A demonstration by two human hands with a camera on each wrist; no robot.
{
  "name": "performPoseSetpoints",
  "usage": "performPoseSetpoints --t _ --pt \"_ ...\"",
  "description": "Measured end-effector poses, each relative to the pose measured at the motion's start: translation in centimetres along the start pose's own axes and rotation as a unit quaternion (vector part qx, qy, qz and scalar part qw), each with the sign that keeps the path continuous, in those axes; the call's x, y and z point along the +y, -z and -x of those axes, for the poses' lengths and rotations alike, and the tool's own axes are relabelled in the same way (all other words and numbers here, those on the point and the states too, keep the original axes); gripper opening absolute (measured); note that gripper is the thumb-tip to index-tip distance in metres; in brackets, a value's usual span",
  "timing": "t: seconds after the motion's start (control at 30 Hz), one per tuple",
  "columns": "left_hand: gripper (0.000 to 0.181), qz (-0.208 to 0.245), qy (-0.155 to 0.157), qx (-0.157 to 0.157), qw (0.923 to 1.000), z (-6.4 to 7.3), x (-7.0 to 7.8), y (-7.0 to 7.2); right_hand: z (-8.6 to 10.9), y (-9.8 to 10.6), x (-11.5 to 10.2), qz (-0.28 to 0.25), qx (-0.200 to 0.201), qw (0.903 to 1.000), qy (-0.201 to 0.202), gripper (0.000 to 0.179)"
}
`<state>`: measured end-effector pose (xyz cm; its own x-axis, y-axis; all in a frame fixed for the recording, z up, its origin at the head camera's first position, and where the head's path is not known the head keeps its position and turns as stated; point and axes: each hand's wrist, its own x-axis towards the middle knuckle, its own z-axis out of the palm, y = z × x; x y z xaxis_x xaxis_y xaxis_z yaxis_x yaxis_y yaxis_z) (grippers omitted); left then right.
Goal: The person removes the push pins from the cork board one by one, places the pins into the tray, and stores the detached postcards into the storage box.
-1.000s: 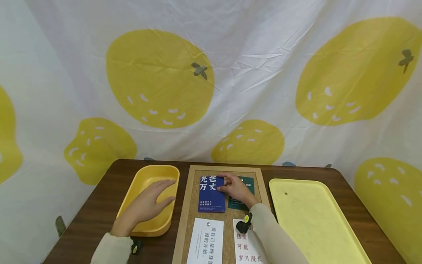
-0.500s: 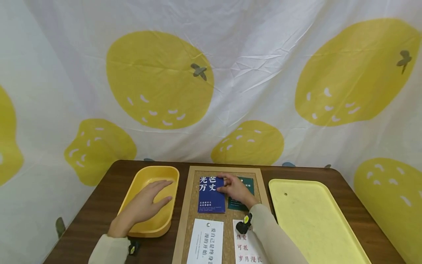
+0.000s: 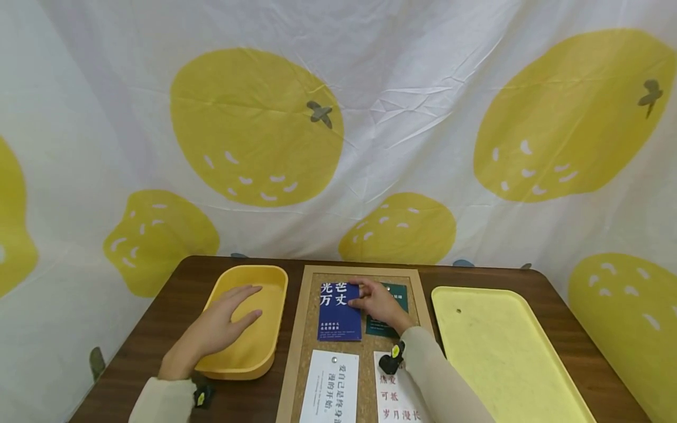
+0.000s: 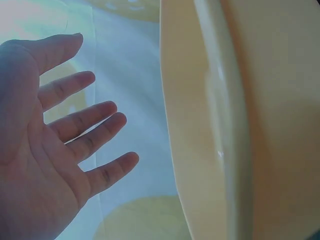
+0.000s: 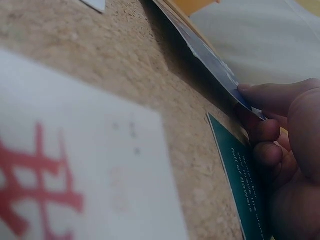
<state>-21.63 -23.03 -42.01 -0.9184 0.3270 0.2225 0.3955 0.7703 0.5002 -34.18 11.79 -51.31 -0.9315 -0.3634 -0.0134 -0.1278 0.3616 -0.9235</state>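
Your left hand (image 3: 214, 326) has slid back toward you and to the left since a second ago; before, its fingers reached further across the yellow bin (image 3: 270, 282). Now it hovers over the near left part of the bin with the fingers spread and straight, holding nothing. The left wrist view shows the same: an open palm (image 4: 45, 145) next to the bin's wall (image 4: 200, 125).

Your right hand (image 3: 376, 301) has not moved. It pinches the right edge of the blue card (image 3: 338, 311) on the cork board (image 3: 296, 329). In the right wrist view the fingers (image 5: 280, 145) curl round the card's edge (image 5: 210, 57), and that edge is lifted a little off the cork. The card is at the top left of the board, just beside a green card (image 3: 399, 294) that your hand partly covers.

It looks like you are at the step of taking the blue card off the board. The next move likely calls for a gentle pull up, so the card does not tear if a pin holds it.

You cannot see a pin on the blue card; your hand may hide it. The two white cards (image 3: 332, 385) at the near edge are cut off by the picture, and your right sleeve covers part of one. The yellow tray (image 3: 497, 352) sits on the right of the worktop (image 3: 158, 329), and its near corner is cut off too.
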Motion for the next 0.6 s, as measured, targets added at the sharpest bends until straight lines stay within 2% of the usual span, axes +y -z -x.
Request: performPoseSetpoints --t 0.17,0.43,0.6 --pt "0.05 0.008 0.003 0.011 0.9999 0.5 -1.1 0.7 0.1 0.0 -0.2 -0.002 -0.002 1.0 -0.002 0.051" --pt "0.049 0.016 0.032 0.023 0.9991 1.5 -2.9 1.7 0.2 -0.1 -0.4 0.002 0.005 1.0 0.003 0.052" --pt "0.049 0.02 0.036 0.036 0.9985 2.1 -3.9 2.0 1.1 0.1 -2.0 0.005 -0.002 1.0 0.001 0.052"
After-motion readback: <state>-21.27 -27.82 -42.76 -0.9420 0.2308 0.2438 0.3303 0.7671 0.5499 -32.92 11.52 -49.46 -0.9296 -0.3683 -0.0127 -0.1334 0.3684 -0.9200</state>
